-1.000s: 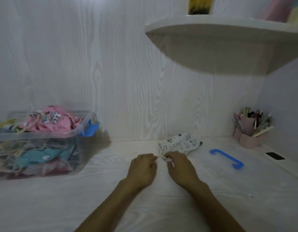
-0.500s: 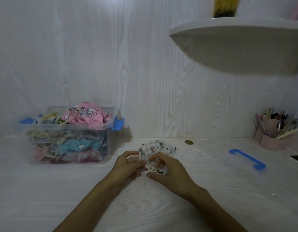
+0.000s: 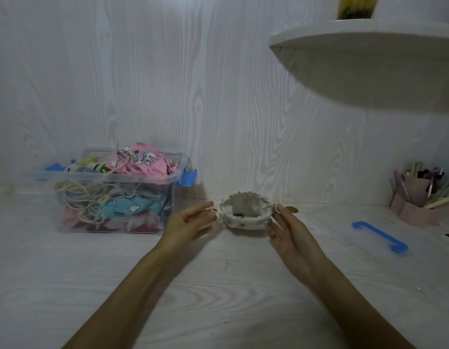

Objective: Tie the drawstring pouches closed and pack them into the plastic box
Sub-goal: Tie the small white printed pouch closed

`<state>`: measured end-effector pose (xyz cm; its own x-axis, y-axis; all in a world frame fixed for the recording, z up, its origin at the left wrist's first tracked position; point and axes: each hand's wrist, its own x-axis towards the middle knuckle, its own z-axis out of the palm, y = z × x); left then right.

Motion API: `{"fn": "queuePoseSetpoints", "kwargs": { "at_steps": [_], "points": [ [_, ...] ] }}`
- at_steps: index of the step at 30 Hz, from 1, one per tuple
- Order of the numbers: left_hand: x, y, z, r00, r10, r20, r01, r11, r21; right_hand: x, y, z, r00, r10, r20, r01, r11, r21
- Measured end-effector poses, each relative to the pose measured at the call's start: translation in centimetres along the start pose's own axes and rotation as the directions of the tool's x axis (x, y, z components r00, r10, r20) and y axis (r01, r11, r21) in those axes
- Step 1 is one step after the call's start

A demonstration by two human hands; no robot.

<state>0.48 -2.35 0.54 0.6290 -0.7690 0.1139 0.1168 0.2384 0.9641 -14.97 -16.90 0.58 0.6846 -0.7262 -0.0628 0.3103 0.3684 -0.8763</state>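
A small white printed drawstring pouch (image 3: 246, 219) hangs between my hands just above the desk, its gathered mouth facing me and partly open. My left hand (image 3: 188, 222) pinches the cream drawstring at the pouch's left side. My right hand (image 3: 291, 231) pinches the string at its right side. The clear plastic box (image 3: 175, 176) with blue clips stands at the left against the wall, heaped with several pouches, a pink one (image 3: 140, 159) on top.
A loose blue box handle (image 3: 379, 236) lies on the desk to the right. A pink pen holder (image 3: 417, 200) full of pens stands at the far right. A curved white shelf (image 3: 364, 46) overhangs the upper right. A coin-like disc (image 3: 292, 209) lies behind the pouch.
My hands lifted the pouch off the desk and moved apart, pulling the strings out to each side. The camera view shifted left, bringing the box closer to the centre.
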Motion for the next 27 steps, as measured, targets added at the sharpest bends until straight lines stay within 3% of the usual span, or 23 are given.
{"fn": "queuePoseSetpoints", "kwargs": {
  "at_steps": [2,3,5,9,12,15,17,20,22,24,27],
  "points": [
    [-0.1,-0.7,-0.6,0.988,0.145,-0.060,-0.113,0.922,0.371,0.1,-0.6,-0.6,1.000,-0.022,-0.008,0.021,0.999,-0.047],
    [0.0,-1.2,-1.0,0.966,0.255,-0.040,-0.176,0.765,0.619,0.0,-0.8,-1.1,0.999,-0.032,-0.025,0.029,0.990,-0.135],
    [0.0,-1.7,-1.6,0.929,0.366,0.059,-0.237,0.465,0.853,-0.2,-1.2,-1.6,0.995,-0.053,-0.086,0.027,0.960,-0.278],
    [0.1,-1.6,-1.7,0.922,0.385,-0.029,-0.101,0.312,0.945,0.2,-2.0,-3.1,0.952,-0.096,-0.289,0.002,0.951,-0.310],
    [0.3,-1.6,-2.0,0.912,0.393,-0.114,0.024,0.227,0.974,0.8,-2.6,-5.0,0.854,-0.181,-0.488,-0.008,0.933,-0.359],
    [0.6,-1.7,-2.5,0.912,0.384,-0.145,0.098,0.141,0.985,1.3,-2.2,-5.8,0.813,-0.350,-0.466,-0.021,0.782,-0.623],
    [0.5,-1.7,-2.7,0.919,0.368,-0.138,0.120,0.073,0.990,1.2,-2.0,-5.6,0.853,-0.367,-0.372,-0.062,0.636,-0.769],
    [-0.1,-1.4,-2.5,0.931,0.353,-0.094,0.060,0.108,0.992,0.8,-2.0,-5.0,0.914,-0.318,-0.251,-0.128,0.362,-0.923],
    [-0.3,-1.0,-1.3,0.930,0.363,-0.055,-0.019,0.196,0.980,0.6,-1.8,-4.2,0.883,-0.455,-0.116,-0.018,0.215,-0.976],
    [-0.3,-1.1,0.6,0.939,0.342,0.044,-0.125,0.217,0.968,0.2,-1.3,-2.7,0.824,-0.564,0.051,0.170,0.160,-0.972],
    [0.0,-2.3,2.6,0.971,0.203,0.125,-0.179,0.272,0.946,0.1,0.5,-1.2,0.913,-0.369,0.176,0.248,0.158,-0.956]
  ]
}}
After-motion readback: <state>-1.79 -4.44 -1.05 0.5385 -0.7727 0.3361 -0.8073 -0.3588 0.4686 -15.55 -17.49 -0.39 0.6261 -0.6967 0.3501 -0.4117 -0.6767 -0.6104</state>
